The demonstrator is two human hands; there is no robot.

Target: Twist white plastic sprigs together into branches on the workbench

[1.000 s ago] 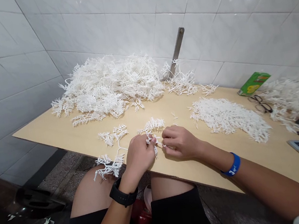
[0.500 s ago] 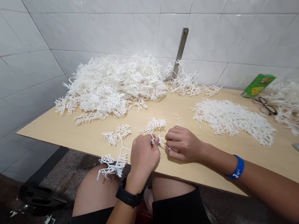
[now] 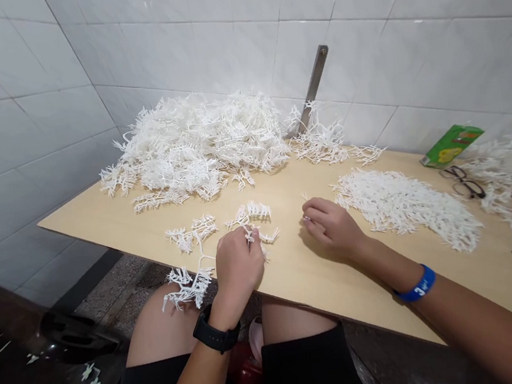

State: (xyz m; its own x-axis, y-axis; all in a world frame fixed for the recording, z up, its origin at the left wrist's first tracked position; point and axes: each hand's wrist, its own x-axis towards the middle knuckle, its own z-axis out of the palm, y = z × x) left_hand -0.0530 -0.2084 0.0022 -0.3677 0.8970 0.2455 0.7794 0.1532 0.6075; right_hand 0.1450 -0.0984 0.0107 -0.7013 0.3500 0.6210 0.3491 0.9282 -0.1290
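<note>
We are pinching the white branched sprig (image 3: 258,209) with the left hand (image 3: 238,261) at the worktop (image 3: 290,270) edge, centre of the frame, presumably steadying it while leaving its tips accessible. We are curling the right hand (image 3: 332,226) closed, right of centre; whether it is holding a fragment, we cannot tell. We are seeing slender stems fanning into comb-like tips.

- Passable between left hand (image 3: 241,261) and right hand (image 3: 332,226), over bare bench (image 3: 290,266).
- Likewise passable between sprig (image 3: 200,284) and big heap (image 3: 206,148).
- Blocked at back by big heap, bar (image 3: 315,85) and wall (image 3: 236,52).
- Blocked right of right hand by flat pile (image 3: 405,206), then glasses (image 3: 469,189) and carton (image 3: 452,145).
</note>
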